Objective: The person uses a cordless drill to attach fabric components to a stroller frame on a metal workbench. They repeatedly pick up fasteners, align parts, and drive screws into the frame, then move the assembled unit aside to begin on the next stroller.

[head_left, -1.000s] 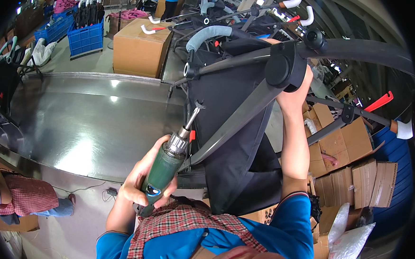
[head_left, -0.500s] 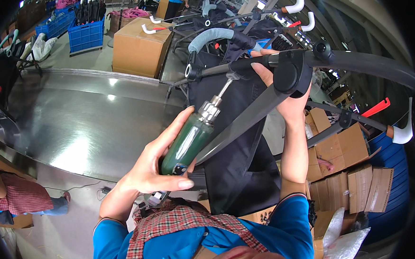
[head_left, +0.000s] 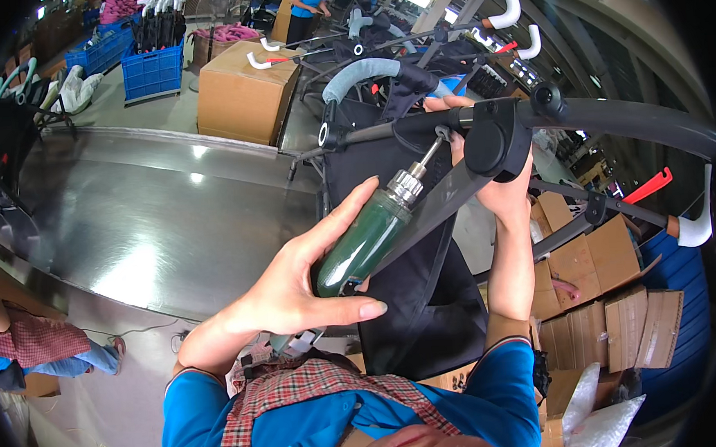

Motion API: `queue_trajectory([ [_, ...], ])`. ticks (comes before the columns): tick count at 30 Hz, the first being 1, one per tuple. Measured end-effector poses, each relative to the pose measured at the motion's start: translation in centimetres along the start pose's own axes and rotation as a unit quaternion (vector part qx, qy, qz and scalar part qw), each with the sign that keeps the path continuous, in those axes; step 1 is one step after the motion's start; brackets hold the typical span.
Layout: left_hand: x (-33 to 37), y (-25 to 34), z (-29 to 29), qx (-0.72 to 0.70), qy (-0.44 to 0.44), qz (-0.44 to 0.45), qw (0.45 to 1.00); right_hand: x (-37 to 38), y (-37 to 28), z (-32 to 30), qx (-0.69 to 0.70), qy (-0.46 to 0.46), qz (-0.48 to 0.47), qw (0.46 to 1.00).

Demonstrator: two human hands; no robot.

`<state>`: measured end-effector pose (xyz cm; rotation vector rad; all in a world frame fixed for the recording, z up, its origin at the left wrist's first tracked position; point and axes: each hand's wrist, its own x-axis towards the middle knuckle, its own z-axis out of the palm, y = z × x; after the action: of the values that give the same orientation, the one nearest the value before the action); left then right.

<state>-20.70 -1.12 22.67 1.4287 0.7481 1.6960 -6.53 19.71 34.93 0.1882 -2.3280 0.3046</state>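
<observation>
My left hand (head_left: 296, 285) is wrapped round a green power screwdriver (head_left: 363, 244) with a silver collar. The driver tilts up to the right, its bit tip meeting a dark fabric edge on the stroller frame (head_left: 438, 198). Beside that tip, my right hand (head_left: 507, 186) grips the frame from behind, around a round black joint (head_left: 489, 148). Some of its fingers are hidden by the tube and the joint. Black seat fabric (head_left: 413, 318) hangs below the frame, and a grey padded bar (head_left: 361, 69) curves up beyond it.
A shiny metal worktable (head_left: 177, 210) stretches to the left. Behind it stand a large cardboard box (head_left: 243, 91) and a blue crate (head_left: 153, 70). Open cartons (head_left: 590, 258) lie at right, near a white handle (head_left: 695, 219). Another person (head_left: 41, 333) is at far left.
My left hand has moved the screwdriver right and slightly up, its tip now closer to the black joint. My right hand still holds the frame, which has shifted slightly left.
</observation>
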Motion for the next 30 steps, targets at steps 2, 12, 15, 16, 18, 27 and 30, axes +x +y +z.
queue_trajectory([
  [2,-0.1,0.5,0.4,-0.023,0.004,-0.017,1.0,0.0,0.0,0.2,-0.001,0.002,0.0,1.0],
  [12,-0.3,1.9,1.5,-0.301,-0.037,-0.124,0.945,-0.4,-0.2,0.6,-0.042,0.02,-0.011,0.999],
  [15,-0.1,2.1,1.2,-0.408,-0.07,-0.149,0.898,-0.7,-0.1,0.6,-0.036,0.038,0.008,0.999],
  [16,0.1,1.8,1.2,-0.419,-0.076,-0.149,0.893,-0.8,-0.1,0.6,-0.038,0.045,0.013,0.998],
  [18,0.3,0.9,1.0,-0.439,-0.089,-0.15,0.882,-0.8,-0.2,0.5,-0.045,0.04,0.013,0.998],
  [27,-1.8,-2.1,1.5,-0.398,-0.008,-0.074,0.914,-5.3,-0.4,-2.9,-0.082,0.02,0.061,0.995],
  [30,-5.7,-5.8,-0.4,-0.445,0.074,-0.091,0.888,-12.1,1.5,-6.8,-0.134,0.239,0.074,0.959],
])
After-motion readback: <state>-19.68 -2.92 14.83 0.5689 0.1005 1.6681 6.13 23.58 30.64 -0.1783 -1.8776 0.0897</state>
